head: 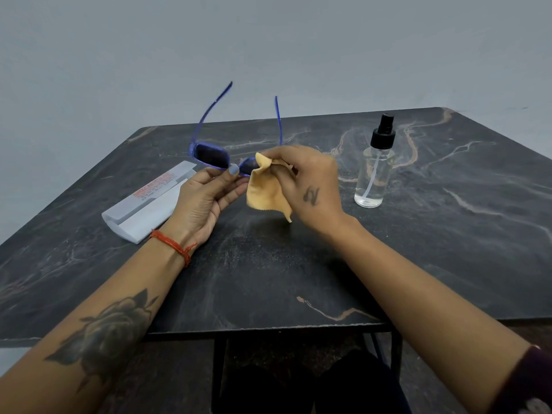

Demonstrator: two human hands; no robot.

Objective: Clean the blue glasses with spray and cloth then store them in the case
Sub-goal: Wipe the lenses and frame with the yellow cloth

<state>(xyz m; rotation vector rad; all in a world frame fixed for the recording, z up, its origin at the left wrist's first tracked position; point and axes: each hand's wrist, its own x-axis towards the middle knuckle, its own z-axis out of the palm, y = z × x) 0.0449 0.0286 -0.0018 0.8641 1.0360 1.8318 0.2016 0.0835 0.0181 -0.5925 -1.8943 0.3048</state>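
Observation:
The blue glasses (209, 155) with dark lenses are held above the table, their arms unfolded and pointing away from me. My left hand (206, 198) pinches the frame near the bridge, thumb on the lower rim. My right hand (310, 180) holds a yellow cloth (267, 189) pressed over the right lens, which is mostly hidden by cloth and fingers. The white glasses case (143, 207) lies open on the table at the left, partly behind my left wrist. A clear spray bottle (375, 171) with a black pump stands upright to the right of my right hand.
The dark marbled table (448, 234) stretches wide on both sides, its front edge close to me. A plain grey wall (268, 49) rises behind it. My knees show under the table edge.

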